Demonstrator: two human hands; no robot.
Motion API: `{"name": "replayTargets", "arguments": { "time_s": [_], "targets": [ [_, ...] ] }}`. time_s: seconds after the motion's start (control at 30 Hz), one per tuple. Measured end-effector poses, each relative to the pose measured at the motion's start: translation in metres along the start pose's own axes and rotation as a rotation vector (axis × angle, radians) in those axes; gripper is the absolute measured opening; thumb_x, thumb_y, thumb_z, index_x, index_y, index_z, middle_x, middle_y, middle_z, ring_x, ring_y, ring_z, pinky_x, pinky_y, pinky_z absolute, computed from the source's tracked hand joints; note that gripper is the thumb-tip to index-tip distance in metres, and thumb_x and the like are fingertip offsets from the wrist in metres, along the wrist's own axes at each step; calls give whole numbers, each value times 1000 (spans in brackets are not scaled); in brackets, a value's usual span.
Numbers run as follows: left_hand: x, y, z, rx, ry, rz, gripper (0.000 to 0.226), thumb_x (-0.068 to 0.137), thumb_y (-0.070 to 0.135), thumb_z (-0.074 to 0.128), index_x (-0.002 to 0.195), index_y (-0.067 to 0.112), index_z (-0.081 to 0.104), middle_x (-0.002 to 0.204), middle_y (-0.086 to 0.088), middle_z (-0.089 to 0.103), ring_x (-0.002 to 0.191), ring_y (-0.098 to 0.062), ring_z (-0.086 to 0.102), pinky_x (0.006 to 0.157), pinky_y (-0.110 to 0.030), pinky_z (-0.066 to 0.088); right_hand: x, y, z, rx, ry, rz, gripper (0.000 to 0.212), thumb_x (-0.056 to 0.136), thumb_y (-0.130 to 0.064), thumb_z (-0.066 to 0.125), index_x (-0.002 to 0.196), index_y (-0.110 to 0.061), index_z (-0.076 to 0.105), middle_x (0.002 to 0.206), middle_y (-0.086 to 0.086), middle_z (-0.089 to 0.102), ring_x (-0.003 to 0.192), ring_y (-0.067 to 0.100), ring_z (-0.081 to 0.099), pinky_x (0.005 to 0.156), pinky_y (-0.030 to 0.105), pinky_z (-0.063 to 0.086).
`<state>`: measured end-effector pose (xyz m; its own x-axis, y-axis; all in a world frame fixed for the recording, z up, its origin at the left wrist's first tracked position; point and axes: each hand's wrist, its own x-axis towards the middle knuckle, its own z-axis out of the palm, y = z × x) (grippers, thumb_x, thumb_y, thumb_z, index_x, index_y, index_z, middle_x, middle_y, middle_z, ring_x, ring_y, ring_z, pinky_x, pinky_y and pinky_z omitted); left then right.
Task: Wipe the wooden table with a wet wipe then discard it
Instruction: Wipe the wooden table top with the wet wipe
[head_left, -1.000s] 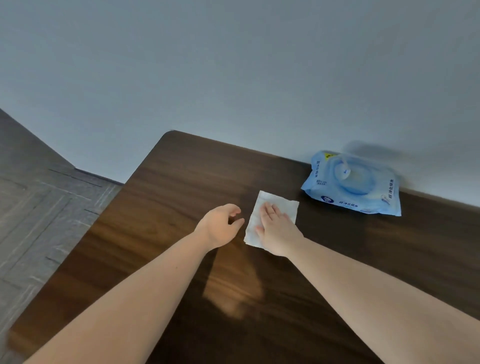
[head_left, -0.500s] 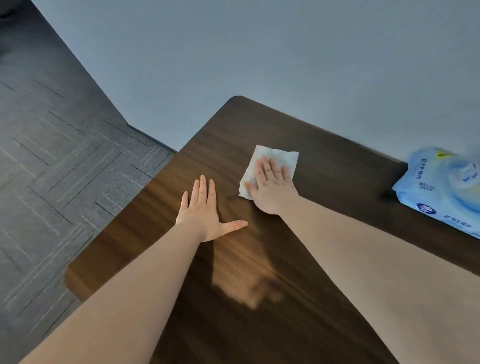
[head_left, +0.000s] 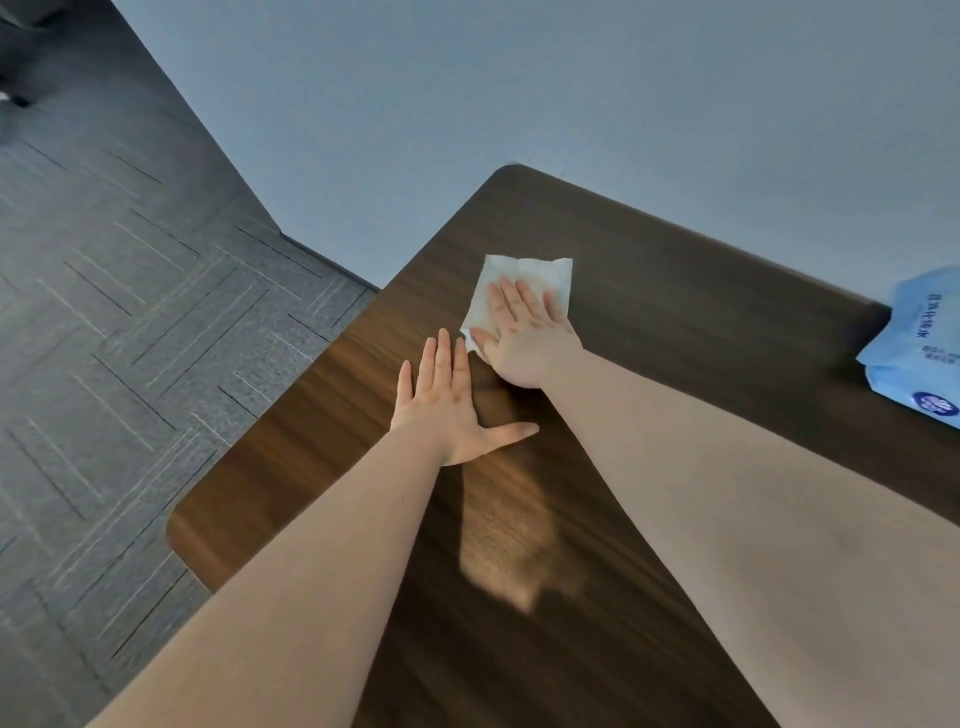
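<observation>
A white wet wipe (head_left: 524, 275) lies flat on the dark wooden table (head_left: 675, 312), near its far left corner. My right hand (head_left: 524, 338) presses palm-down on the wipe's near half, fingers together; the part under the palm is hidden. My left hand (head_left: 449, 405) rests flat on the bare wood just left of and nearer than the wipe, fingers straight, thumb spread to the right, holding nothing.
A blue pack of wet wipes (head_left: 919, 353) lies at the table's right, against the grey wall (head_left: 571, 104). The table's left edge (head_left: 291, 395) drops to grey patterned floor (head_left: 130, 338). A bright patch of light (head_left: 514, 545) falls on the wood between my forearms.
My right hand has slid the wipe left toward the table's far corner. My left hand went from curled to flat on the wood. The view has swung left, pushing the pack to the right edge.
</observation>
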<state>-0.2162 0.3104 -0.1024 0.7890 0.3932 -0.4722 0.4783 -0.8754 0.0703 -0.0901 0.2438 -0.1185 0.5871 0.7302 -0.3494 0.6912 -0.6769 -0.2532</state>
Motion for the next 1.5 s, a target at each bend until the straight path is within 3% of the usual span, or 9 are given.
{"name": "replayTargets", "arguments": {
  "time_s": [0.13,0.27,0.5,0.97,1.2,1.5],
  "targets": [
    [-8,5,-2,107,38,48,121,63,93,17,148,11,-15,158,-8,-19,145,-23,-16,116,-44,-6,-56,42,4,36,-8,129,66,97,-53,7,150,-18,-12,159,0,-19,145,18,-19,116,41,-13],
    [-18,41,-4,196,111,241,106,75,84,12,149,12,-11,159,-4,-14,146,-18,-12,118,-39,-2,-131,103,10,87,-27,311,67,97,-55,7,149,-20,-16,157,-3,-24,144,14,-22,113,36,-16],
    [-37,183,10,183,52,511,101,79,80,15,149,12,-11,159,-3,-13,146,-16,-12,118,-37,-1,-276,206,32,123,7,592,69,96,-57,7,148,-20,-17,158,-2,-21,145,14,-17,116,37,-11],
    [-127,457,89,374,-34,953,104,79,81,21,149,13,-14,158,-3,-19,145,-15,-16,117,-35,-5,-528,379,90,307,122,1071,67,96,-54,8,150,-20,-13,160,-2,-15,146,14,-14,119,39,-6],
    [-148,499,127,481,-53,910,115,66,90,12,146,14,-21,156,-3,-25,143,-19,-24,116,-43,-10,-616,435,103,351,140,1249,67,97,-54,8,150,-19,-13,160,0,-13,147,15,-13,117,39,-7],
    [-153,493,120,438,-84,864,110,70,86,18,147,17,-18,157,-1,-23,143,-18,-21,116,-43,-9,-609,428,101,384,137,1268,66,98,-50,8,149,-15,-14,160,3,-16,146,18,-15,118,41,-8]
  ]
}}
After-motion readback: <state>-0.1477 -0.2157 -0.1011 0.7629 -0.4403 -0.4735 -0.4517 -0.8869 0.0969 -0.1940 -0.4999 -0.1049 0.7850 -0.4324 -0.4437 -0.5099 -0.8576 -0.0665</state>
